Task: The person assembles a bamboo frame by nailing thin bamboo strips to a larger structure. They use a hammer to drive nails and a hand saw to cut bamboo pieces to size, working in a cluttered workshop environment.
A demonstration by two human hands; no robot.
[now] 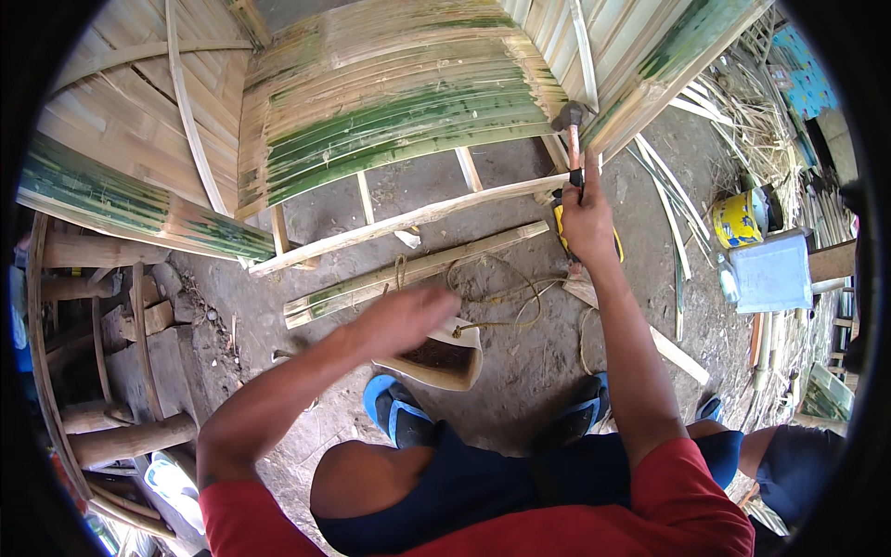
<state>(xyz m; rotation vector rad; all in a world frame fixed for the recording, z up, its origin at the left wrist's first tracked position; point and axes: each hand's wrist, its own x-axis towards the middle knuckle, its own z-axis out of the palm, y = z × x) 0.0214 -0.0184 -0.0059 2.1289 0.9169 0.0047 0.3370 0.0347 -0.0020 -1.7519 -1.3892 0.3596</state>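
A grey-brown earth floor lies under the slatted bamboo panel, whose glossy strips run tan, streaked with deep green. By the panel's near right corner we see a hammer, dark-headed with a pale reddish handle, gripped in the right hand. Nearer us than the panel, the left hand blurs over an open white container; we cannot tell whether it holds anything.

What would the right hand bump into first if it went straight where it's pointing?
Probably the pale bamboo rail by its fingers, though depth is unclear; the hammer in the right hand might touch the slatted panel sooner.
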